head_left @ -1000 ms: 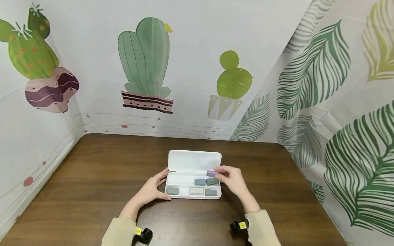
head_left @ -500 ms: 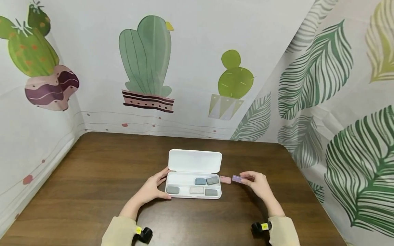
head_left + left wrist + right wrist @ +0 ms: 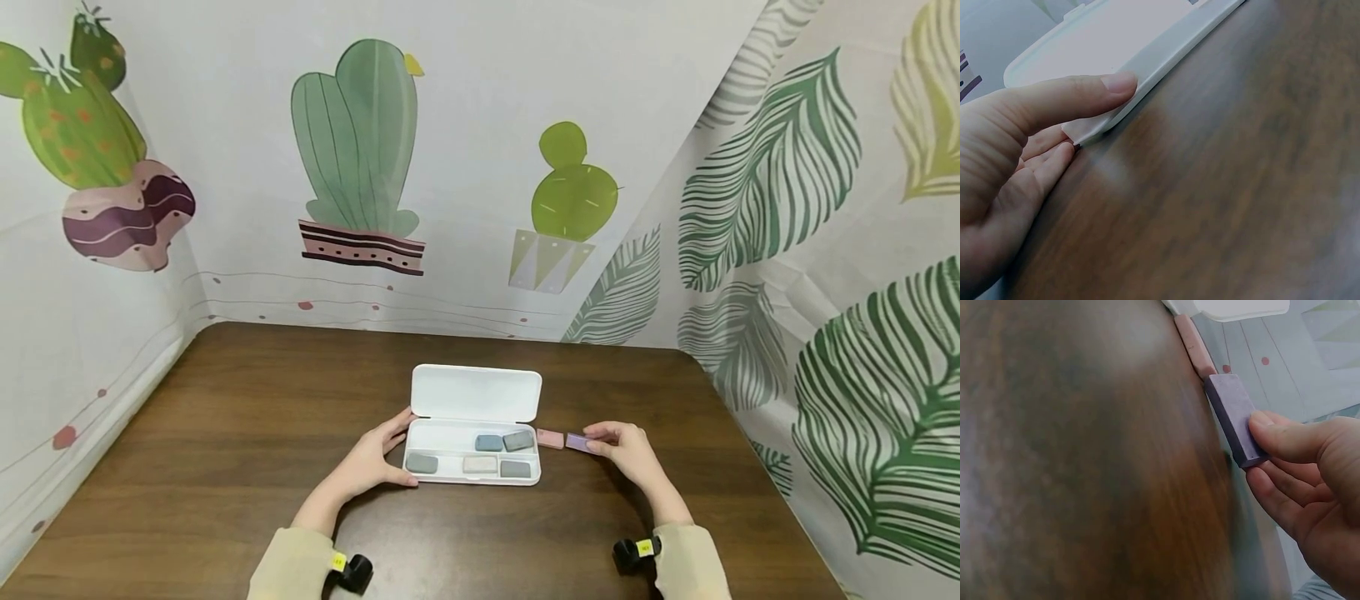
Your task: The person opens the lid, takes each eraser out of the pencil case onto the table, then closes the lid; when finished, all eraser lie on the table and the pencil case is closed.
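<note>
A white hinged case [image 3: 442,442] lies on the table with its lid up. My left hand [image 3: 371,458] grips its left end, thumb at the front corner and fingers at the back; the left wrist view shows the thumb [image 3: 1085,97] against the case's edge. To the right of the case, my right hand [image 3: 630,450] pinches a purple rectangular block [image 3: 1232,412] between thumb and fingers. The block's far end meets or nearly meets a pink block [image 3: 550,438], which lies beside the case's right end.
Inside the case are a blue block [image 3: 489,443], a dark grey block [image 3: 518,440] lying askew, and several other grey or pale blocks in the front row. The brown table [image 3: 480,542] extends around, with a printed cloth [image 3: 465,167] behind it.
My right hand has carried the purple block from above the case out to the right and lowered it beside the pink block, which is now uncovered. The left hand stays on the case.
</note>
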{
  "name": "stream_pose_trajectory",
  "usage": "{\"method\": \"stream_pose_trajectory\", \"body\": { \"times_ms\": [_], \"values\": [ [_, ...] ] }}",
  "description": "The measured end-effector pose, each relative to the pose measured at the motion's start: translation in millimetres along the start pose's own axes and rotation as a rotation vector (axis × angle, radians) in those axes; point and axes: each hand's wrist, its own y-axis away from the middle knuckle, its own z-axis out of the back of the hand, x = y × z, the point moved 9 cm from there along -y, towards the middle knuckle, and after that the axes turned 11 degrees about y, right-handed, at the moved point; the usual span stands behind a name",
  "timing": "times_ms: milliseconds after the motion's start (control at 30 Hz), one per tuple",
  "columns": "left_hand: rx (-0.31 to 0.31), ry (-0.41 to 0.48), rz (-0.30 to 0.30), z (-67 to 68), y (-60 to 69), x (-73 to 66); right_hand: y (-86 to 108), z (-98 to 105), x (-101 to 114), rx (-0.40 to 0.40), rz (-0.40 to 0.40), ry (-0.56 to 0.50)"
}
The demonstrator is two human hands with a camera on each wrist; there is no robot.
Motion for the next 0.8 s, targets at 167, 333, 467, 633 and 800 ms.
{"method": "stream_pose_trajectory", "body": {
  "times_ms": [167, 333, 467, 633, 800],
  "values": [
    [0.001, -0.002, 0.004, -0.3, 0.1, -0.3, -3.0, -1.9, -0.4, -0.001, 0.004, -0.021],
    [0.004, -0.004, 0.008, -0.4, 0.1, -0.3, -5.7, -1.4, -0.4, -0.036, 0.007, 0.01],
    [0.0, -0.004, 0.009, 0.2, 0.2, 0.0, -7.1, 0.2, 1.0, -0.076, 0.023, 0.047],
    [0.0, 0.006, 0.011, -0.2, 0.6, -0.4, -8.3, 0.8, 1.5, -0.099, 0.035, 0.088],
    [0.001, 0.011, 0.015, -1.1, 0.5, -1.3, -10.1, -0.3, 0.9, -0.094, 0.034, 0.092]
  ]
}}
